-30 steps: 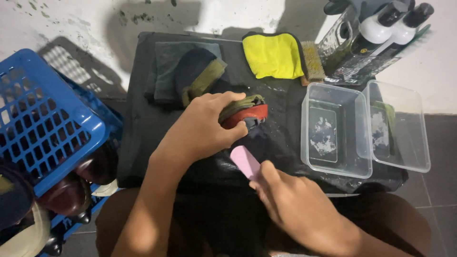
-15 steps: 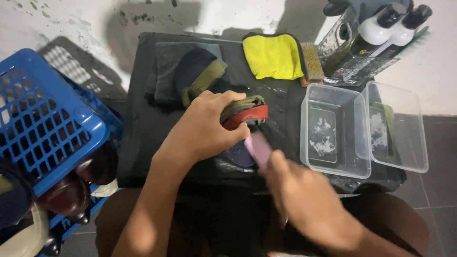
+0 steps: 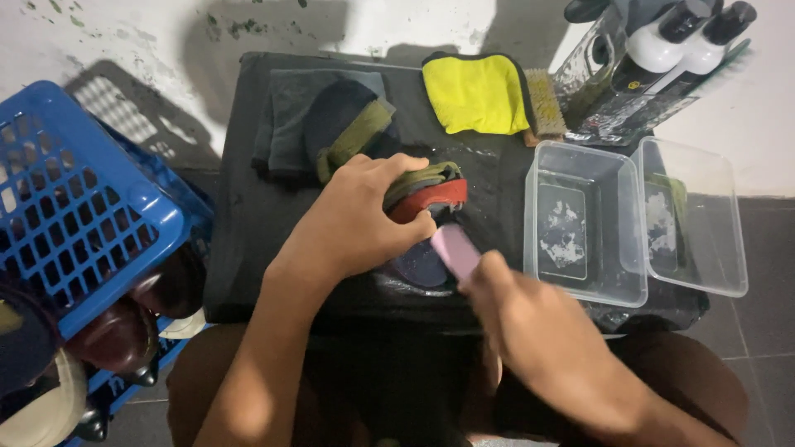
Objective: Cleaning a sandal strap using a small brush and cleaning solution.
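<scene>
My left hand (image 3: 356, 219) grips a sandal (image 3: 431, 192) with olive straps and a red edge, pressing it down on the black mat (image 3: 248, 207). The sandal's dark sole (image 3: 418, 265) shows under the hand. My right hand (image 3: 530, 331) holds a pink brush (image 3: 454, 250) against the sandal just below the red edge. A second dark sandal with an olive strap (image 3: 352, 132) lies on a folded dark cloth (image 3: 286, 116) behind my left hand.
A yellow cloth (image 3: 476, 93) and a bristle brush (image 3: 545, 103) lie at the mat's far side. Two clear plastic tubs (image 3: 580, 223) (image 3: 696, 215) stand at the right, with bottles (image 3: 662, 50) behind. A blue crate (image 3: 74, 207) sits at the left above shoes (image 3: 124, 323).
My right hand has pushed the pink brush up and left, from the near edge of the mat onto the sandal. My left hand has stayed on the sandal.
</scene>
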